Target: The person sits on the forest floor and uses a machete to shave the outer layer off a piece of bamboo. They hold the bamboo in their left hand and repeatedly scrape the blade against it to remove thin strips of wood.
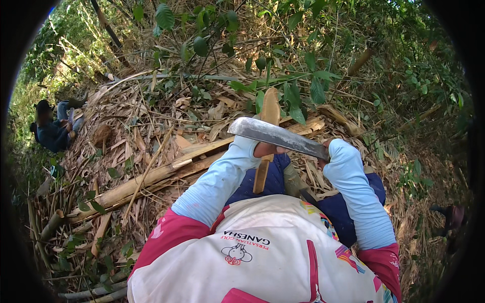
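My right hand (324,157) is closed around the handle end of a machete (280,135). Its broad grey blade points left and passes over my left hand, covering part of it. My left hand (264,150) grips a flat light-brown piece of wood (271,107); its upper end rises beyond the blade and its lower end reaches down toward my lap. Whether the blade's edge touches the wood, I cannot tell. Both my forearms wear light-blue sleeves, and dark-blue trouser legs show beneath the hands.
Split bamboo lengths (134,188) lie across the dry leaf litter to my left. Leafy green stems (308,83) hang just beyond the blade. At far left another person (54,129) sits on the slope near a brown clump (102,135). Dense brush stands around.
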### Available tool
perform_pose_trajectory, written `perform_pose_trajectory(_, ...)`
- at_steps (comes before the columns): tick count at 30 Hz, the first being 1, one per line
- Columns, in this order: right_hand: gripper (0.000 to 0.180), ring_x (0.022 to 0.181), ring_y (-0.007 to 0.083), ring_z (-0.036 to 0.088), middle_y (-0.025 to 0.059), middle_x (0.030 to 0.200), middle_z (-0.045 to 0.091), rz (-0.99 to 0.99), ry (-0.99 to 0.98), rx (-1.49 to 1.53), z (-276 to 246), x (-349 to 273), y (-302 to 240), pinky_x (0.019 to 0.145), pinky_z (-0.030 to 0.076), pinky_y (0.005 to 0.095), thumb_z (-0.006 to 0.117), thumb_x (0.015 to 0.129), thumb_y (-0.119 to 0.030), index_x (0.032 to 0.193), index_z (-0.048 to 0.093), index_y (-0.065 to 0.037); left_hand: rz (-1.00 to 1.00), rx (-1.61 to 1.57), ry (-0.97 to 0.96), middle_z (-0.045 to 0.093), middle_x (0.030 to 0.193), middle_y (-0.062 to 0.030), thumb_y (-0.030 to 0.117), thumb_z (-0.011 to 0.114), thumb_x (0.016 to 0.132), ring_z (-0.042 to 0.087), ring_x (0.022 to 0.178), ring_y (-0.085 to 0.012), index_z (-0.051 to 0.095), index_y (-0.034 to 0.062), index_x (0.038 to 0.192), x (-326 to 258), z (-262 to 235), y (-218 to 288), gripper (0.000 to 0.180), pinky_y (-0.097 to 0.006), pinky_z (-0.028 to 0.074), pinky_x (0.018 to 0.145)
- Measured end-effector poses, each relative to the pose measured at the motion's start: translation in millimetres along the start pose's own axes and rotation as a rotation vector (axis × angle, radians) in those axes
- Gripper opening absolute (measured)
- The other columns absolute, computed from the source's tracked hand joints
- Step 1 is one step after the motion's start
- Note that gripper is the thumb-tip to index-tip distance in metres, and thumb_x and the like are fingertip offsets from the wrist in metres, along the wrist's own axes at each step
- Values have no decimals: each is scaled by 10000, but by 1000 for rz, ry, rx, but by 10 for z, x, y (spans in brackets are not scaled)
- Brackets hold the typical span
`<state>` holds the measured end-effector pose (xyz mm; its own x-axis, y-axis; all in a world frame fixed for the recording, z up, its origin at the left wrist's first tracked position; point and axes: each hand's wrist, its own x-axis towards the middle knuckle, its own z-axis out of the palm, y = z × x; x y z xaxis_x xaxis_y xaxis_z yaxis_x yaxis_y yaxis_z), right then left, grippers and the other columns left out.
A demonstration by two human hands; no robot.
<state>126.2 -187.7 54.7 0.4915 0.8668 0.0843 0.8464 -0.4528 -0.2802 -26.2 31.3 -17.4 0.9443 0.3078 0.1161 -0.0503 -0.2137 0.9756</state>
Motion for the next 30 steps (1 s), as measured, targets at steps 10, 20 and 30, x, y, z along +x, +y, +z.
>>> perform_pose_trajectory(10,332,988,215,576,0,973,643,424,-612,-388,-142,475,-112,1034,316,406,639,796,-375,1065,579,-190,39,-119,69,631,968,-65,606,817,603,600,913,-189,539,25,1160,-67,123,97,851,-322,483,828)
perform_pose_trajectory(20,385,970,263,607,53,1009,661,293,-361,-478,-155,256,-2,953,369,409,678,750,-333,1104,596,-203,-17,-141,36,627,936,-70,587,794,644,601,899,-182,551,35,1113,-5,237,-76,764,-326,493,804)
perform_pose_trajectory(30,420,952,275,615,51,1016,667,303,-373,-472,-298,230,-212,932,386,400,686,730,-294,1132,599,-207,-47,-196,73,624,857,-47,566,790,667,608,816,-166,549,40,1101,-97,248,78,724,-296,499,744)
